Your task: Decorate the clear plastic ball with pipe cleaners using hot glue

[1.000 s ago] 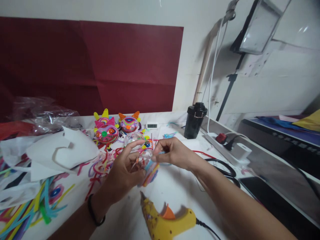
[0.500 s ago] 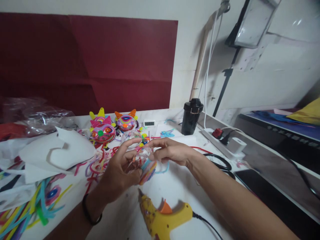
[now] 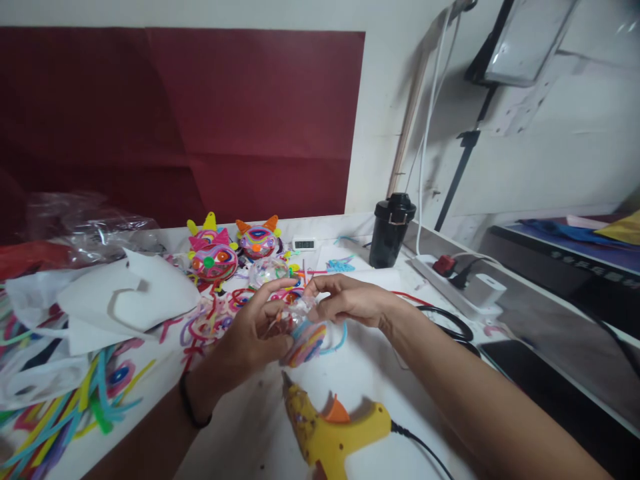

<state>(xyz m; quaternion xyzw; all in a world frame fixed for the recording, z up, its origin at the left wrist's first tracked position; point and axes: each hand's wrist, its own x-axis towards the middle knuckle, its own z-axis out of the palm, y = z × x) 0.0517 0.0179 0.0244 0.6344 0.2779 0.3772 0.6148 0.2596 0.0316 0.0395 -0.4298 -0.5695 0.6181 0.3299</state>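
My left hand (image 3: 245, 343) cups a clear plastic ball (image 3: 311, 343) between thumb and fingers. Rows of pink, yellow, orange and purple pipe cleaner cover the side facing down and right. At the ball's upper edge, my right hand (image 3: 353, 300) has thumb and fingers closed on a light-blue pipe cleaner (image 3: 343, 339). This strand lies partly along the ball and loops out to its right; the exact pinch point is partly hidden. Just below the ball, a yellow glue gun (image 3: 345, 433) with an orange trigger lies on the white table, nozzle pointing up-left.
Finished ball faces (image 3: 214, 259) with ears stand at the back, near a small digital clock (image 3: 303, 244). Loose pipe cleaners (image 3: 65, 417) and white sheets (image 3: 130, 300) crowd the left. Rightward are a black bottle (image 3: 391, 233), power strip (image 3: 460, 290), cables and a dark phone-like slab (image 3: 535, 380).
The camera view has shifted, so the whole scene sits slightly further right. Both hands keep nearly the same hold, with the ball's coloured rows turned a little more into view.
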